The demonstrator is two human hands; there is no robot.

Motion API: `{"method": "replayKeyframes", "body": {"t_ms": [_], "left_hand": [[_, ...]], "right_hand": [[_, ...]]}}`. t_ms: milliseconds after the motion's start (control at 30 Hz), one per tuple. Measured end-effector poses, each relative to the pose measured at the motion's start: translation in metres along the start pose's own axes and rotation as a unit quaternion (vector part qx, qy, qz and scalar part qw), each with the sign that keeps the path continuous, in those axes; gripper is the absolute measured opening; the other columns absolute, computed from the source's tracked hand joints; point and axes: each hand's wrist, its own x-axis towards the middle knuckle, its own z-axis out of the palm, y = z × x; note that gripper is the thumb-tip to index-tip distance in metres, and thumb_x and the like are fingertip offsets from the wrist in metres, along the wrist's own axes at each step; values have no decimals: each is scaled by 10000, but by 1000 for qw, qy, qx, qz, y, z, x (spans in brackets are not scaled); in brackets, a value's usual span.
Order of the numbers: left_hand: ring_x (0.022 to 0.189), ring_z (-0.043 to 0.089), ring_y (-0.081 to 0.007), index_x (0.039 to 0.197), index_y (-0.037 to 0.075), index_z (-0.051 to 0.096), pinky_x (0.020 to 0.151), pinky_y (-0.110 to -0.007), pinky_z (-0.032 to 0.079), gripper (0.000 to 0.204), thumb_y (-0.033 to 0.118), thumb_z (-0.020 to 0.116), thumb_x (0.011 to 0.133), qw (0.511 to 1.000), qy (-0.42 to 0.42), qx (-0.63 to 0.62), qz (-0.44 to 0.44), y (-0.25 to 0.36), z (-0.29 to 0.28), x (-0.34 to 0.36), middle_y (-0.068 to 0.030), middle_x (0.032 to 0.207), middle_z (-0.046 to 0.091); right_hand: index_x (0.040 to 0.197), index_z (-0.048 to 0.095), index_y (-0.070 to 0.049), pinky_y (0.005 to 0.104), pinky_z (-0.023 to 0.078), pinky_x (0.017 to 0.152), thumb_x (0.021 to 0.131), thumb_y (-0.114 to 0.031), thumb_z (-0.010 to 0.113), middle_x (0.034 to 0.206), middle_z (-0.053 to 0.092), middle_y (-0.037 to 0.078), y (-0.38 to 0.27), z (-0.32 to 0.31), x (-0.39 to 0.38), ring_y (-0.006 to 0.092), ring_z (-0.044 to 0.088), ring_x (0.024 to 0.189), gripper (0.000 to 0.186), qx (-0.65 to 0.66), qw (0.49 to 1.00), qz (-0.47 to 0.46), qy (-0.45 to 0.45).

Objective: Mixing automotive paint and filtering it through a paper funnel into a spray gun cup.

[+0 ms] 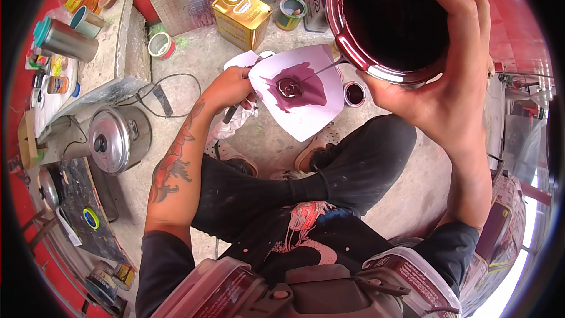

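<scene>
Two things are held above the grey concrete floor (406,191), one in each grip. From the left, the left grip (234,87) pinches the left edge of a white, cone-like paper sheet (300,123), which hangs in front of the knees (382,135). I judge this paper light and soft, easy to bend, and weaker where it is wet; its dry border is the safer place to hold. To the right, high and close to the viewer, a round, silver-rimmed metal can (385,75) tilts toward the paper. The right grip (450,100) grasps it around the side. This can should be stiff, rather heavy if much liquid remains, and slippery at the smeared lip (351,52); the wall opposite the lip gives better hold.

In looks, the paper carries an irregular purple stain (312,91) around a dark, glossy pool (288,87). One thin thread of liquid (325,69) joins it with the can, whose inside is almost black, while the lip shines deep red.
</scene>
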Motion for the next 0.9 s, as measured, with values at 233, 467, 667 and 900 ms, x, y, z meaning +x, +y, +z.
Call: {"method": "replayKeyframes", "body": {"t_ms": [233, 467, 667, 900], "left_hand": [[629, 591, -115, 898, -17, 651, 539, -264, 528, 227, 192, 566, 871, 1000, 5, 0, -7, -3, -1, 8, -59, 747, 630], [668, 602, -132, 919, -19, 653, 579, -293, 542, 237, 193, 559, 871, 1000, 20, -17, -16, -7, -3, 20, -69, 778, 635], [655, 597, -136, 949, -24, 650, 569, -291, 532, 248, 191, 552, 871, 998, 21, -52, 1, -12, -2, 36, -73, 784, 630], [739, 607, -143, 1033, -36, 640, 648, -296, 509, 265, 154, 581, 858, 998, 17, -40, -48, 0, -6, 38, -98, 887, 659]], "right_hand": [[1232, 410, 46, 358, 427, 932, 588, -247, 870, 1139, 528, 151, -16, -5, 4, 237, 527, 1067, 844, 248, 954, 164, 44], [1251, 394, 19, 342, 417, 946, 585, -240, 869, 1137, 535, 131, -6, 2, -6, 215, 536, 1073, 858, 328, 897, 285, 78], [1265, 387, -8, 332, 409, 953, 578, -231, 867, 1132, 542, 117, 15, 10, -20, 207, 539, 1077, 867, 315, 891, 310, 100], [1281, 379, -40, 321, 399, 960, 571, -220, 864, 1126, 550, 100, 37, 33, -32, 199, 542, 1082, 879, 318, 876, 344, 115]]}}
